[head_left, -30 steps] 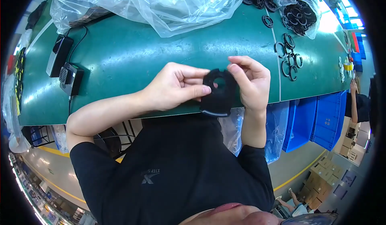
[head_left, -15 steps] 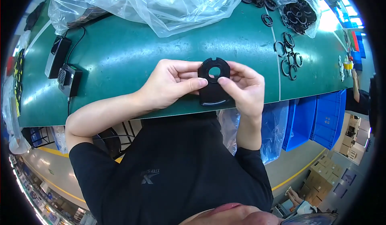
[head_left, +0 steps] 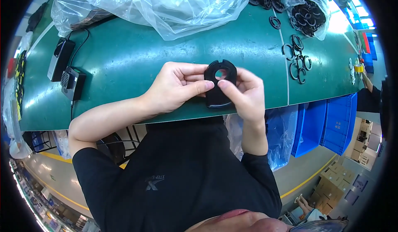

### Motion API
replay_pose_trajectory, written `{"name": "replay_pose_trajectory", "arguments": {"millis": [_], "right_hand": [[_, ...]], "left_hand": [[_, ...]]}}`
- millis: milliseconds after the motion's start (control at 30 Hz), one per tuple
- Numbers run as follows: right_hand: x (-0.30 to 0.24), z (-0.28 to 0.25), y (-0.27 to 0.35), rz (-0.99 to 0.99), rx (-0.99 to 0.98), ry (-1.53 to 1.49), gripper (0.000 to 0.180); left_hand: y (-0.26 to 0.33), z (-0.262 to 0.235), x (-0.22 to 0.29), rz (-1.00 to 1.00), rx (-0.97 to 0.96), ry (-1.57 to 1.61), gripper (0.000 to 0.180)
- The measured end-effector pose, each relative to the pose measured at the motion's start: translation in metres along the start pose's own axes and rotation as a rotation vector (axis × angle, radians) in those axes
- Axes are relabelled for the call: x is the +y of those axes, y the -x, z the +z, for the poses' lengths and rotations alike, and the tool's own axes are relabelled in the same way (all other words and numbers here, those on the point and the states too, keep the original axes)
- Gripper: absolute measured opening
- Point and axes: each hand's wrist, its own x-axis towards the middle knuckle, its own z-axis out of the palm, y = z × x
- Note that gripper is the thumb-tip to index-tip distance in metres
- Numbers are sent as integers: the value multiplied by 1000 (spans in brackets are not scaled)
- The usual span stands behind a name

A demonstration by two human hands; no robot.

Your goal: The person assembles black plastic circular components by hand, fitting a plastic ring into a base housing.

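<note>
Between my two hands, over the near edge of the green table, is a black plastic part (head_left: 219, 94) with a round, notched top and a hole through it. A flat body hangs below the ring toward me. My left hand (head_left: 182, 82) grips its left side, thumb on the front and fingers behind. On the other side my right hand (head_left: 245, 92) presses its thumb just under the hole, with the fingers curled behind the right rim. Part of a fingertip shows through the hole. The backs of both grips are hidden.
Several loose black rings (head_left: 299, 60) lie to the right, below a clear bag (head_left: 309, 16) of black rings. A large clear plastic bag (head_left: 166, 10) covers the far side. Two black-and-grey devices (head_left: 72, 82) with cables stand left. Blue crates (head_left: 338, 122) sit beyond the near edge, right.
My right hand has shifted slightly left, its thumb sliding along the part to below the hole. The left hand and the black part stay nearly in place.
</note>
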Motion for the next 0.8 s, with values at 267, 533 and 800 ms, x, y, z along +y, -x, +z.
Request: {"name": "replay_pose_trajectory", "arguments": {"millis": [267, 533, 800], "right_hand": [[-9, -14, -9, -57, -62, 34, 15], [-4, -5, -6, -22, -53, 154, 12], [1, -7, 13, 3, -55, -38, 24]], "left_hand": [[0, -3, -8, 12, -72, -119, 26], [2, -4, -2, -77, -75, -184, 27], [7, -2, -3, -28, -1, -138, 30]]}}
